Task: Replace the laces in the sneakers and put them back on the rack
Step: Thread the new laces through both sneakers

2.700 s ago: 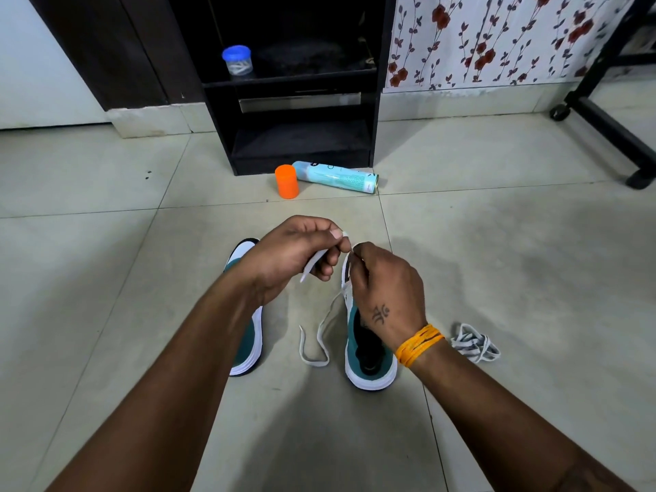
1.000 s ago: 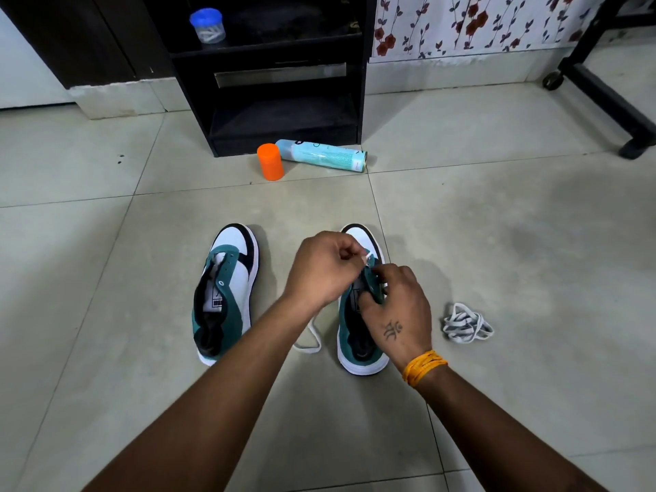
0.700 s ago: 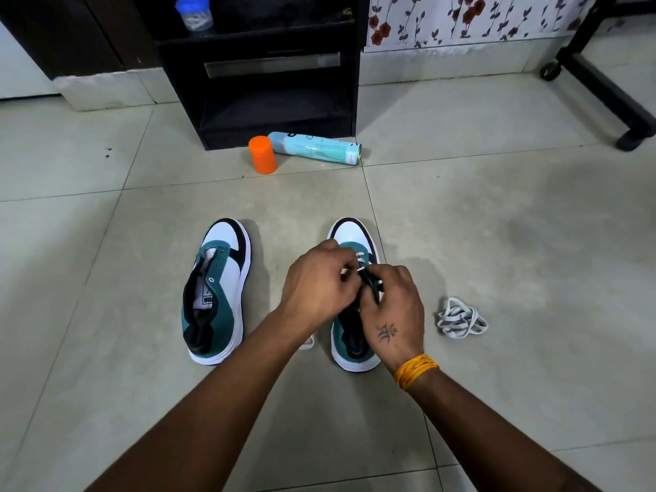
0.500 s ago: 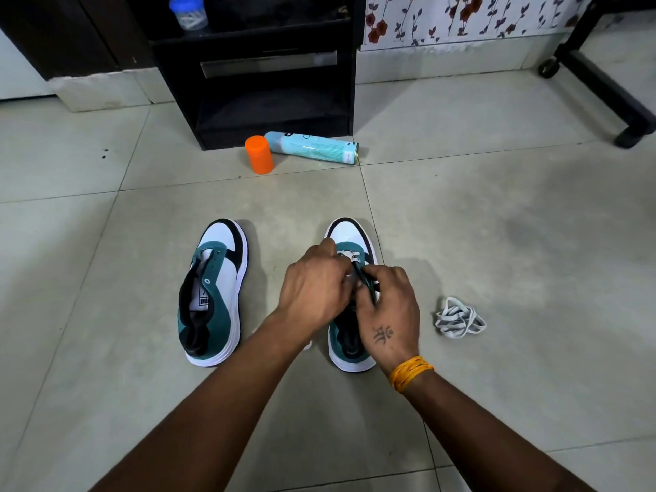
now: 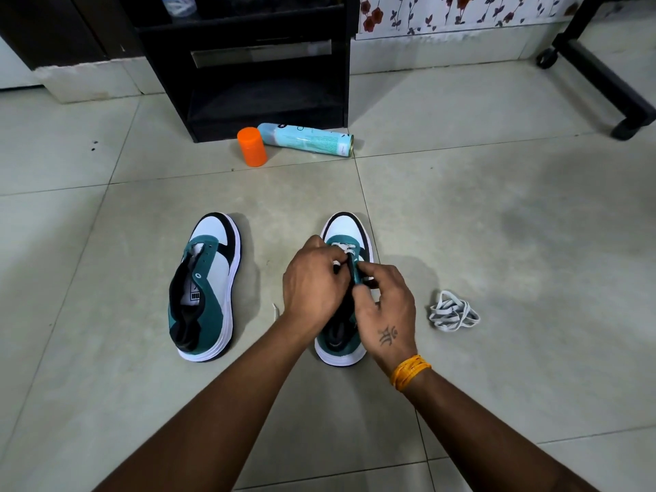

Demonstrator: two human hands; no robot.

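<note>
- Your lace tip could miss its eyelet or fray: both hands crowd the eyelet row of the right-hand teal-and-white sneaker (image 5: 349,227) and hide it from you.
- The sneaker, resting loose on the tiled floor (image 5: 497,243), may slide if you tug.
- Your left hand (image 5: 312,284) is curled, pinching the flat white lace (image 5: 342,248) near the lowest eyelets.
- Your right hand (image 5: 385,308) is curled too, gripping the teal eyelet flap.
- The other teal-and-white sneaker (image 5: 204,285) stands unlaced just beside; a bundled white lace (image 5: 453,315) lies near; the black rack (image 5: 248,62) is well apart.
</note>
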